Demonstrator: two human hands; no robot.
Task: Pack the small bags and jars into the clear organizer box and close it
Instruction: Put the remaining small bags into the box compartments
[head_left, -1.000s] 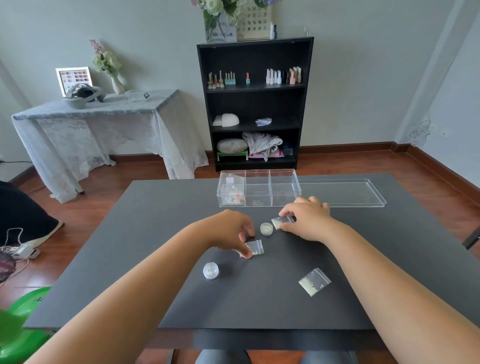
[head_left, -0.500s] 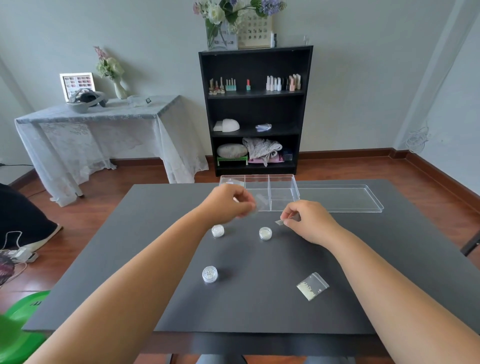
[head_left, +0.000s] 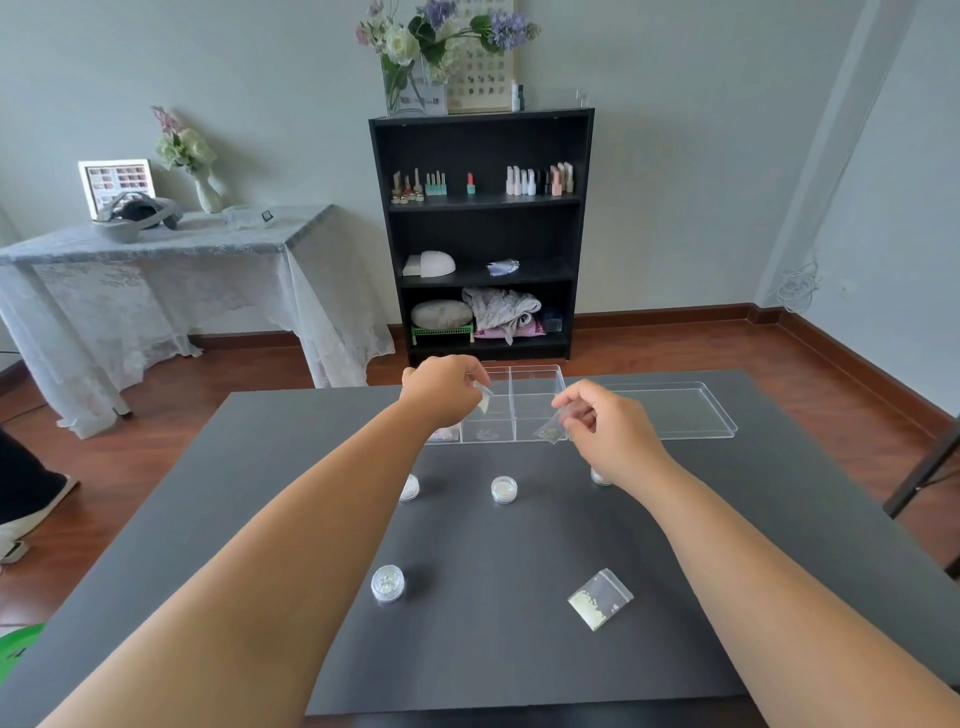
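both hands pinch bags over the box (head_left: 511, 405): left hand (head_left: 447, 392) a bag (head_left: 484, 399), right hand (head_left: 602, 421) another bag (head_left: 549, 429). lower each flat into its own compartment, release only once inside.

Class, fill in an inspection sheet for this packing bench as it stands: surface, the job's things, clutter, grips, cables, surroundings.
Surface: dark table, flat, partly covered.
Job's things: clear organizer box open at the far edge, some compartments filled; its lid lies flat to its right. Four small jars on the table, nearest one front left. One small bag lies front right.
Clutter: nothing seen.
Grips: left hand pinches a bag over the box; right hand pinches a bag at the box's front right corner.
Cables: white cable bunched on the right wall.
Surroundings: black shelf, lace-covered side table.
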